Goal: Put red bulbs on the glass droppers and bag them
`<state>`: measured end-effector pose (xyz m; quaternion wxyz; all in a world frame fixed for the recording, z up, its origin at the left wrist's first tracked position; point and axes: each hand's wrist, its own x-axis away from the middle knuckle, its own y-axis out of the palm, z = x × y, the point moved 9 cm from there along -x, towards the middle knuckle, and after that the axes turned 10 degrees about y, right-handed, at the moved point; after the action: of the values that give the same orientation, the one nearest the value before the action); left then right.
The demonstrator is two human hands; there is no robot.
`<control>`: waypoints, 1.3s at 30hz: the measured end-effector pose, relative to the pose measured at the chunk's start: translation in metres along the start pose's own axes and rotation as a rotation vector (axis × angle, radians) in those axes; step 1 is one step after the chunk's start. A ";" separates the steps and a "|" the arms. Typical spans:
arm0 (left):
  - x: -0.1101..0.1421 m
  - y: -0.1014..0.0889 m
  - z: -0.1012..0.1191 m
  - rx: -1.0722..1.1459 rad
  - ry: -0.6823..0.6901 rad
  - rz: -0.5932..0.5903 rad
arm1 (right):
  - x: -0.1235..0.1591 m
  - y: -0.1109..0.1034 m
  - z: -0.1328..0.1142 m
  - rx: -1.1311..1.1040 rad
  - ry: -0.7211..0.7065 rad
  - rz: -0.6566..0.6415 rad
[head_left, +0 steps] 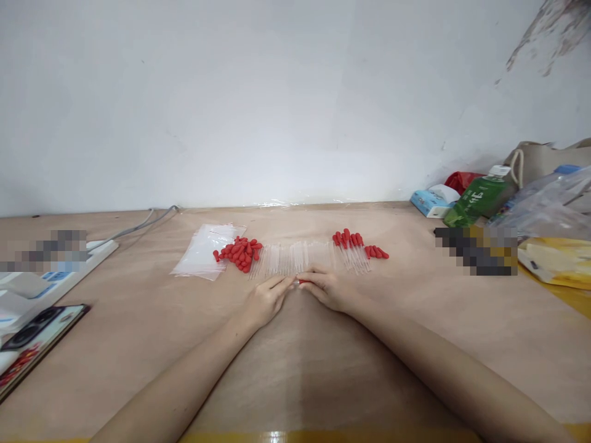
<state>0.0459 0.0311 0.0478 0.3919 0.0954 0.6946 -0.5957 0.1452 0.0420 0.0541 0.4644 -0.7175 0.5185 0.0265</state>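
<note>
Below a white wall [277, 111], on a brown table [138, 332], the left hand [265, 301] pinches what looks like a clear tube [296, 282], the right hand [333, 291] a red bulb [303, 281], fingertips nearly meeting. Pushed off-axis, the thin tube could bend or snap, or the bulb slip off. Loose tubes [286, 258] lie just beyond the fingers, so a stray knuckle could scatter them; the bulb pile [240, 249], overlapping the bags [196, 252], could roll if nudged.

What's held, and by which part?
Right hand: red dropper bulb, fingers around its body. Left hand: apparently a clear tube, near the bulb; exact grip hidden.
</note>
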 end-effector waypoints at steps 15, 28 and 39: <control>0.001 -0.030 -0.028 -0.189 -0.300 0.112 | -0.002 -0.148 0.137 -0.190 0.795 0.508; 0.004 -0.026 -0.033 -0.339 -0.325 0.057 | -0.003 -0.126 0.162 0.448 0.901 0.353; 0.002 -0.040 -0.055 -0.545 -0.511 0.055 | 0.052 -0.160 0.155 0.588 0.851 0.358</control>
<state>-0.0031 0.0689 0.0761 0.5793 -0.1454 0.7048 -0.3828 0.3608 0.1167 0.0413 0.3828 -0.4052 0.7603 -0.3335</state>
